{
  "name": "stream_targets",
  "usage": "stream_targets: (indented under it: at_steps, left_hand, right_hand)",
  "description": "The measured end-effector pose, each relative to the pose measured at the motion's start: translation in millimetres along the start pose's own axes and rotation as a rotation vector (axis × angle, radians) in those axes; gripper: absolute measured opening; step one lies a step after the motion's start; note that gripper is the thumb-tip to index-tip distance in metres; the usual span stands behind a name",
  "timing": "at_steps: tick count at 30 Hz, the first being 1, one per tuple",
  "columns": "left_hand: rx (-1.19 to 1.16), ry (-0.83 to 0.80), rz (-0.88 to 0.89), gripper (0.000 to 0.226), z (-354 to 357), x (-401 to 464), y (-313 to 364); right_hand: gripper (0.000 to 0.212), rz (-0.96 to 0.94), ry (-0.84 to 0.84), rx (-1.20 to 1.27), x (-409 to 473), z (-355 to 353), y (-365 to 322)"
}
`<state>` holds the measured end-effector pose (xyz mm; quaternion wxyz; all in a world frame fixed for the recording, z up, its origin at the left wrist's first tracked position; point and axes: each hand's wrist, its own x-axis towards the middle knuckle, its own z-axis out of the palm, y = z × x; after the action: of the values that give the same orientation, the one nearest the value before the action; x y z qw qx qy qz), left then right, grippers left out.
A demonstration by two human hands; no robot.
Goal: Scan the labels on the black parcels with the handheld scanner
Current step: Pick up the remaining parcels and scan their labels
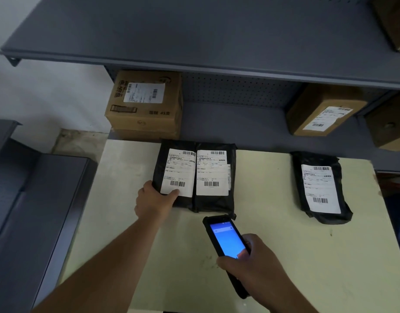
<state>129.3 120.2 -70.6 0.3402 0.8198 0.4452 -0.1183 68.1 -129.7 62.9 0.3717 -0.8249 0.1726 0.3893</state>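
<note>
Fingers of the right hand wrap round the lower half of the handheld scanner, thumb lying on the edge of its lit blue screen; the device hovers over the tabletop, top end aimed toward the parcels. The left hand reaches forward, thumb pressed on the lower corner of the white label of the left black parcel, its other fingers tucked along the parcel's near left edge, hidden from view. A second black parcel lies touching it on the right, label up. A third black parcel lies well apart at the right of the tabletop. Behind, cardboard boxes sit on a grey shelf.
</note>
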Motion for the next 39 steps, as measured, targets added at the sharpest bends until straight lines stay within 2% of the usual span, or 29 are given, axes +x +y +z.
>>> stream_targets:
  at_steps: [5, 9, 15, 23, 28, 30, 35, 39]
  left_hand:
    - [-0.181, -0.125, -0.055, 0.106, 3, 4, 1]
    - [-0.143, -0.154, -0.071, 0.115, 8, 9, 1]
    - [-0.149, -0.186, -0.111, 0.105, 14, 14, 0]
    - [-0.156, -0.148, -0.143, 0.090, 14, -3, 15]
    - [-0.189, -0.161, -0.173, 0.103, 10, -4, 15]
    - [-0.183, -0.156, -0.174, 0.107, 6, -3, 14]
    - [-0.300, -0.215, -0.187, 0.084, -5, -3, 7]
    - [-0.330, -0.253, -0.174, 0.079, -12, 2, -4]
  right_hand:
    - [0.056, 0.041, -0.012, 0.001, 4, 2, 2]
    - [0.055, 0.062, -0.007, 0.019, 6, 2, 3]
    - [0.055, 0.107, -0.004, 0.037, 6, 2, 4]
    - [0.064, 0.096, 0.005, 0.004, 5, 3, 3]
    - [0.075, 0.097, 0.023, -0.007, 4, 3, 6]
    - [0.072, 0.097, 0.018, -0.013, 3, 2, 8]
    - [0.072, 0.099, 0.018, -0.014, -1, 0, 13]
    - [0.069, 0.085, 0.017, -0.019, -6, -1, 13]
